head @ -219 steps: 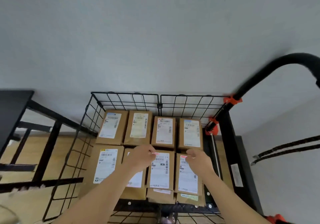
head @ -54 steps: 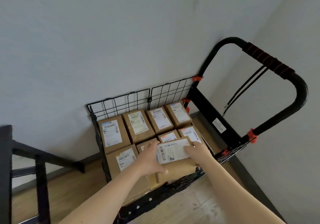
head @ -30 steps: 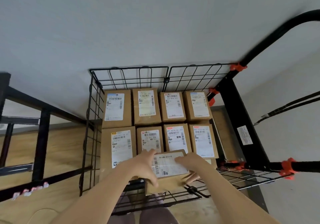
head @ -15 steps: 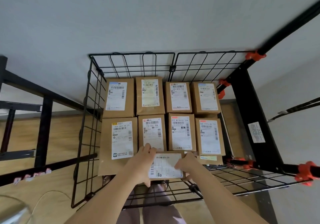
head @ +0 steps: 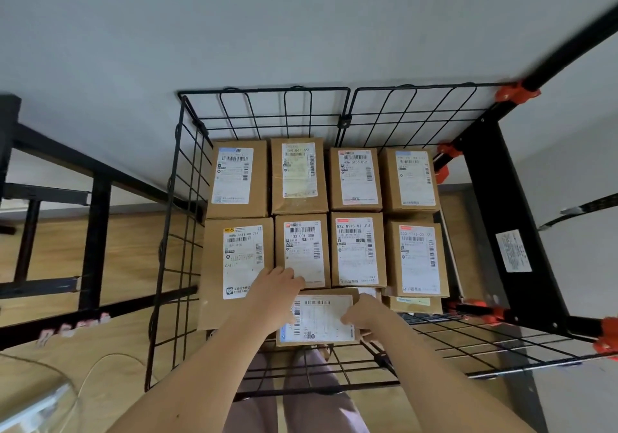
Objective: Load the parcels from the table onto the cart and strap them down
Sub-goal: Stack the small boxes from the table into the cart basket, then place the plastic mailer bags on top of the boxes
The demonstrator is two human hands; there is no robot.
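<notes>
- The left hand (head: 272, 295) lies palm-down on the parcel's left edge. Its fingers (head: 288, 277) are close together and bent over the far corner.
- The right hand (head: 366, 314) curls its fingers round the right edge, with the thumb (head: 347, 319) resting on the white label. It's a two-sided grip.
- The cardboard parcel (head: 317, 324) lies flat and label-up at the near edge of the cart (head: 185, 232), butting against the second row.
- It's hardly changed from half a second ago: same hold, same spot. Seven seconds back, both hands were on the second row and this parcel wasn't there.
- The held parcel's print is too blurred to read; I can make out barcodes only.
- Just beyond the fingers, one box (head: 302, 250) reads "133 E01 308", and its neighbour (head: 357, 248) reads "822 N118-01 J14".
- The right-hand box (head: 418, 258) reads "550 T773-00 721", and the big left one (head: 239, 258) "100A C611-00 721".
- In the back row, one label (head: 356, 178) reads "436 GF06 012"; I can't make out the rest.
- Black wire mesh walls the load, with orange clips (head: 515, 91) at the corner.
- A black strap (head: 585, 206) hangs off to the right, and a black table frame (head: 97, 232) stands to the left.
</notes>
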